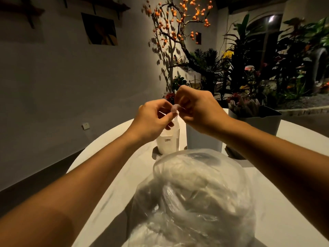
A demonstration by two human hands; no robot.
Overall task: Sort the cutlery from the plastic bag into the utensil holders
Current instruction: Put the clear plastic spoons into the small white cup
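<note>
Left hand [156, 118]: raised at the centre of the frame, its fingers curled and pinching a small clear plastic piece of cutlery [174, 110] from the left side.
Right hand [197, 109]: level with the left and just beside it, fingers curled in and pinching the same piece from the right.
Why held so: both hands meet on one pale, translucent item directly above the holders, which looks like separating or orienting it before dropping it in; whether it is a spoon, fork or knife is too small to tell.
Plastic bag [194, 198]: crumpled and clear, lying on the worktop [292, 193] in the lower centre of the frame, closest to the person, with pale contents inside that cannot be made out.
White holder [167, 142]: stands below the left hand, behind the bag; it carries the printed word "CRBW", with a smaller line beneath that is unreadable.
Grey holder [201, 139]: stands just right of the white one, under the right wrist.
Third holder [256, 120]: at centre right, already holding upright pale pieces, so sorting appears under way.
Other writing: none legible on the wall picture [101, 31] at upper left.
</note>
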